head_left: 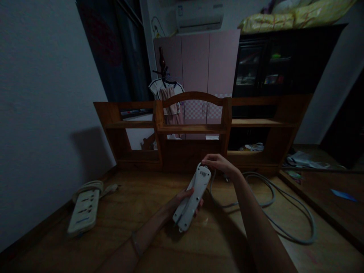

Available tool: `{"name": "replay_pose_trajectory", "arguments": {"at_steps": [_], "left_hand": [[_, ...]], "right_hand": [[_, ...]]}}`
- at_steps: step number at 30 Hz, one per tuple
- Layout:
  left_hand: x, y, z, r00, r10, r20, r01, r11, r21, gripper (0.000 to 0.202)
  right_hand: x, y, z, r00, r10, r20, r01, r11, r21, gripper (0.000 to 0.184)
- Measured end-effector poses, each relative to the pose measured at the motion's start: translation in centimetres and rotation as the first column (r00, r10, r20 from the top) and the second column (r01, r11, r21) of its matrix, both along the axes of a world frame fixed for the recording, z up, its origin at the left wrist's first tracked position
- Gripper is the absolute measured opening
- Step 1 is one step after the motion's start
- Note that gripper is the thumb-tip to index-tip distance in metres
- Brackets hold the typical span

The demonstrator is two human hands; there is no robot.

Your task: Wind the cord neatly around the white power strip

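Observation:
My left hand (183, 199) is wrapped round the lower half of a white power strip (193, 197), held tilted above the wooden desk (142, 212) with its back face and a barcode label turned up. My right hand (217, 162) pinches the strip's far end, where its grey cable (273, 212) leaves. The cable runs off to the right and lies in a wide loop on the desk.
A second white power strip (84, 209) with its coiled cord lies at the desk's left edge by the wall. A wooden shelf unit (193, 129) stands along the back. Papers (305, 160) and a blue slip (342, 195) lie on the right.

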State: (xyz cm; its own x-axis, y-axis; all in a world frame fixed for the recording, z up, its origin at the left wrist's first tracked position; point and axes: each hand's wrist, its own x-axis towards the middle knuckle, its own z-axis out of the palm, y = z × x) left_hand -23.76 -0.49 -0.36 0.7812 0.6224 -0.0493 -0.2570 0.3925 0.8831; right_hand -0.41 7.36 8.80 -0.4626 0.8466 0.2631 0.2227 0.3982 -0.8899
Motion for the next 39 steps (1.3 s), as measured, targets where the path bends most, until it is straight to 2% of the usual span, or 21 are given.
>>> {"name": "replay_pose_trajectory", "arguments": {"at_steps": [8, 14, 17, 21, 26, 28, 31, 34, 39], "left_hand": [[0.0, 0.6, 0.2, 0.982, 0.167, 0.087, -0.160, 0.984, -0.077, 0.053], [-0.1, 1.1, 0.5, 0.929, 0.359, 0.092, -0.351, 0.932, -0.094, 0.047], [-0.1, 1.5, 0.5, 0.878, 0.475, 0.055, -0.471, 0.879, -0.074, 0.048], [-0.6, 2.3, 0.8, 0.758, 0.652, 0.026, -0.652, 0.758, 0.000, 0.048], [-2.1, 3.4, 0.9, 0.537, 0.843, 0.030, -0.835, 0.526, 0.158, 0.062], [-2.6, 3.6, 0.9, 0.478, 0.878, 0.024, -0.858, 0.460, 0.228, 0.063], [-3.0, 3.8, 1.0, 0.414, 0.910, 0.031, -0.861, 0.380, 0.338, 0.054], [-2.6, 3.7, 1.5, 0.397, 0.917, 0.044, -0.834, 0.340, 0.436, 0.048], [-1.2, 2.5, 2.5, 0.465, 0.881, 0.087, -0.758, 0.347, 0.552, 0.054]], "right_hand": [[-1.0, 0.9, -2.0, 0.994, 0.048, 0.098, -0.048, 0.999, -0.009, 0.064], [-3.9, 1.8, -3.3, 0.966, 0.017, 0.258, -0.024, 0.999, 0.024, 0.053], [-4.9, 1.7, -3.9, 0.923, -0.049, 0.383, 0.026, 0.998, 0.064, 0.042], [-5.5, 1.1, -4.0, 0.807, -0.133, 0.575, 0.081, 0.990, 0.115, 0.031], [-6.9, -0.7, -2.0, 0.634, -0.199, 0.747, 0.086, 0.979, 0.187, 0.028], [-7.8, -2.0, -0.6, 0.577, -0.240, 0.781, 0.089, 0.969, 0.232, 0.030], [-9.1, -4.3, 1.6, 0.525, -0.318, 0.789, 0.085, 0.942, 0.324, 0.031], [-10.0, -6.6, 3.5, 0.521, -0.404, 0.752, 0.056, 0.895, 0.442, 0.029], [-9.9, -8.4, 5.9, 0.526, -0.466, 0.711, 0.002, 0.837, 0.547, 0.019]]}}
